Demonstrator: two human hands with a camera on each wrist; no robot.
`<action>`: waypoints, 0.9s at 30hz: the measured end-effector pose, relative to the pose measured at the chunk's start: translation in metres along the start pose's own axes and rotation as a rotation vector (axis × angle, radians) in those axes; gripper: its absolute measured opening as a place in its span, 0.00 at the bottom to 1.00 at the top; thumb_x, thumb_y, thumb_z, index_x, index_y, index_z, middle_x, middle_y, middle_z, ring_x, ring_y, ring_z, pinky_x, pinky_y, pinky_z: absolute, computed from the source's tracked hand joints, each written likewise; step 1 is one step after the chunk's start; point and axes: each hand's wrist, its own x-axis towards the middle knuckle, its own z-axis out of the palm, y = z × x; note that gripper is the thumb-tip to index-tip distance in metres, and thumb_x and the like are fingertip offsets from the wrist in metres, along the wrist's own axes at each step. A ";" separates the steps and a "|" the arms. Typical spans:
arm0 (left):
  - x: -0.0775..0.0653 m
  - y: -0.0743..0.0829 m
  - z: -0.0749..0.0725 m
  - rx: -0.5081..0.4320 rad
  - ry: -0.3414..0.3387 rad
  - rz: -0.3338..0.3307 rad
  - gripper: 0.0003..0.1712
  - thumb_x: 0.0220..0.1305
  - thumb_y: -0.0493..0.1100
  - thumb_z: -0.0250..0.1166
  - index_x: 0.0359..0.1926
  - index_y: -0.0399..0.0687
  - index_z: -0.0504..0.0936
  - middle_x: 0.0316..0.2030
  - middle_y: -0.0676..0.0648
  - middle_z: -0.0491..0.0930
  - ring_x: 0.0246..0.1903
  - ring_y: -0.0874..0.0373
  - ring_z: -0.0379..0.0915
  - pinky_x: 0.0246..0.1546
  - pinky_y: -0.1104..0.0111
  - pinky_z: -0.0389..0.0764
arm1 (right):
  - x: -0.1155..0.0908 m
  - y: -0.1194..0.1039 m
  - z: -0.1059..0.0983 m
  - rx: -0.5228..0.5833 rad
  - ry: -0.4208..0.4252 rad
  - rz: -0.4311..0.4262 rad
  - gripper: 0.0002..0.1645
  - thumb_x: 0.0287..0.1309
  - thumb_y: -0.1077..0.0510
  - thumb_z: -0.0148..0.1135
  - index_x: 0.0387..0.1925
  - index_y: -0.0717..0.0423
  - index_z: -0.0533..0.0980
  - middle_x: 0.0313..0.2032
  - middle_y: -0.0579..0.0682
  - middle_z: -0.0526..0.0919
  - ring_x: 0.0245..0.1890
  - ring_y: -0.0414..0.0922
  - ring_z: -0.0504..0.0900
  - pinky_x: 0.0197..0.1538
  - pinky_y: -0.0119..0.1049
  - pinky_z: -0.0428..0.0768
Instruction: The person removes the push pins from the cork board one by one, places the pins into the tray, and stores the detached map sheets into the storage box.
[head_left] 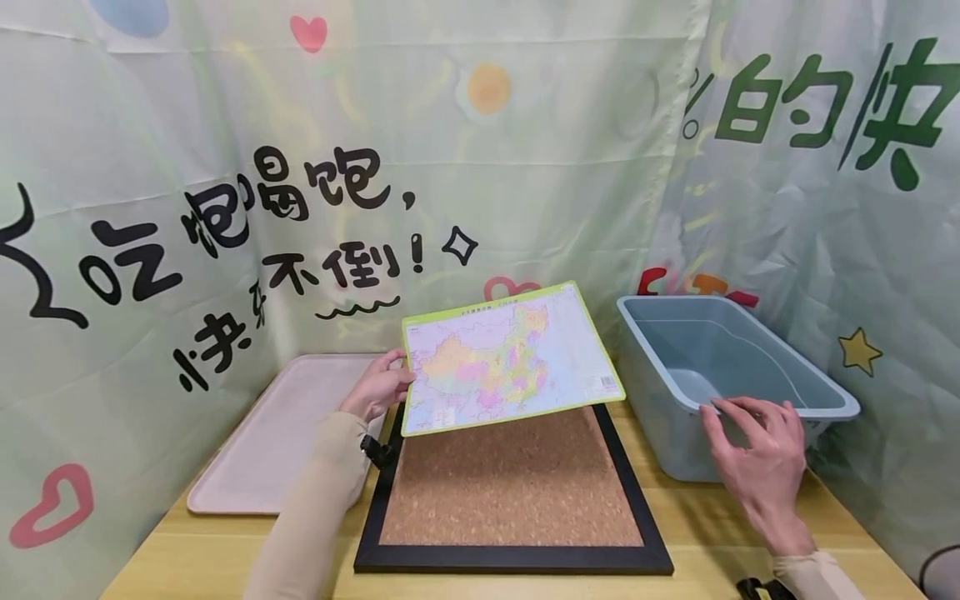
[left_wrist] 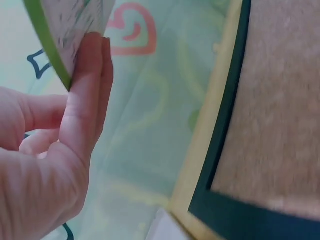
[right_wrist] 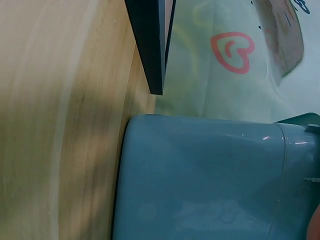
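Observation:
A flat map sheet (head_left: 510, 358) with a lime-green border is raised and tilted over the back of the cork board (head_left: 510, 492), which has a black frame. My left hand (head_left: 381, 385) pinches the map by its left edge. In the left wrist view, the straight fingers (left_wrist: 82, 95) lie along one face of the sheet and the thumb is on the other side. On the right, my right hand (head_left: 768, 467) is at the front rim of the blue-grey plastic bin (head_left: 660, 417), its fingers loosely bent with nothing between them. A fingertip shows at the right wrist view's edge.
A pale pink tray (head_left: 262, 450) lies left of the cork board, partly behind the left forearm. The bin stands close on the board's right. All rest on a wooden table (head_left: 172, 550), with a printed fabric curtain (head_left: 525, 167) behind and at both sides.

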 end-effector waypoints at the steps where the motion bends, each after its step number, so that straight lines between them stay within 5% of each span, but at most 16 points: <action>1: 0.002 0.001 0.004 -0.013 0.016 0.004 0.23 0.67 0.25 0.50 0.61 0.41 0.62 0.32 0.49 0.82 0.28 0.60 0.80 0.27 0.71 0.78 | -0.001 0.001 0.000 -0.002 0.005 -0.001 0.27 0.55 0.47 0.65 0.38 0.71 0.83 0.39 0.68 0.80 0.46 0.66 0.71 0.73 0.58 0.52; 6: 0.008 0.005 0.023 -0.056 0.097 0.017 0.26 0.66 0.24 0.51 0.64 0.41 0.63 0.32 0.49 0.81 0.26 0.59 0.79 0.26 0.71 0.78 | -0.004 0.003 -0.001 -0.025 0.013 -0.017 0.38 0.62 0.36 0.57 0.37 0.71 0.83 0.37 0.68 0.80 0.45 0.66 0.71 0.73 0.57 0.52; 11: 0.011 0.009 0.042 -0.079 0.154 0.026 0.28 0.67 0.25 0.52 0.66 0.45 0.64 0.37 0.43 0.80 0.26 0.57 0.79 0.26 0.69 0.80 | -0.004 0.004 -0.002 -0.043 0.001 -0.018 0.37 0.63 0.36 0.56 0.37 0.71 0.83 0.37 0.68 0.80 0.46 0.66 0.71 0.73 0.57 0.53; 16: 0.013 0.016 0.058 -0.125 0.167 0.026 0.28 0.68 0.27 0.54 0.66 0.49 0.66 0.43 0.38 0.80 0.27 0.57 0.80 0.28 0.69 0.81 | -0.002 0.003 -0.002 -0.033 0.012 -0.025 0.38 0.63 0.35 0.56 0.36 0.71 0.83 0.36 0.68 0.80 0.45 0.67 0.70 0.73 0.56 0.53; 27: 0.011 0.016 0.096 -0.242 0.168 0.081 0.27 0.68 0.28 0.55 0.66 0.46 0.69 0.36 0.41 0.83 0.23 0.62 0.75 0.20 0.76 0.72 | -0.001 0.001 -0.003 -0.032 0.010 -0.041 0.40 0.63 0.33 0.54 0.36 0.71 0.83 0.36 0.68 0.80 0.43 0.66 0.72 0.72 0.58 0.53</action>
